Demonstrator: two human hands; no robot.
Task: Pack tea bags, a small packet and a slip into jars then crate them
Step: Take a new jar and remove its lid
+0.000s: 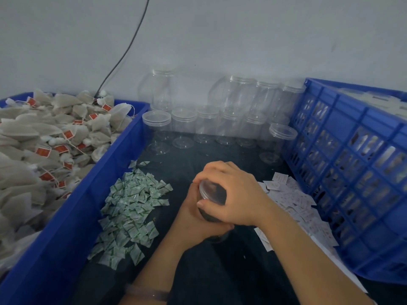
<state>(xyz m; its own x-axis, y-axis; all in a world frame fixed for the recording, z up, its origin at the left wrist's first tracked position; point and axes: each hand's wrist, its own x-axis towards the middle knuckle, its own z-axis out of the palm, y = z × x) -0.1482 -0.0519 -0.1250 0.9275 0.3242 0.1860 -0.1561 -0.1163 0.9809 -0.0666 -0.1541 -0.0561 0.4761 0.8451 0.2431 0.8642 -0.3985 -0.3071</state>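
In the middle of the dark table my two hands hold one clear jar (pixel 212 195) tilted on its side, its mouth toward the left. My left hand (pixel 193 225) grips the jar's body from below. My right hand (pixel 233 194) curls over the top near the mouth, thumb against the jar's side. What is inside the jar is hidden. Tea bags (pixel 44 139) with red tags fill the blue bin (pixel 92 194) at the left. Small green-and-white packets (pixel 132 208) lie in a heap left of my hands. White slips (pixel 295 201) lie scattered to the right.
Several empty clear jars (pixel 207 126) stand and lie along the back wall. A blue slatted crate (pixel 352 172) sits at the right with packed jars showing through its slots. A black cable (pixel 123 53) hangs down the wall behind the tea bag bin.
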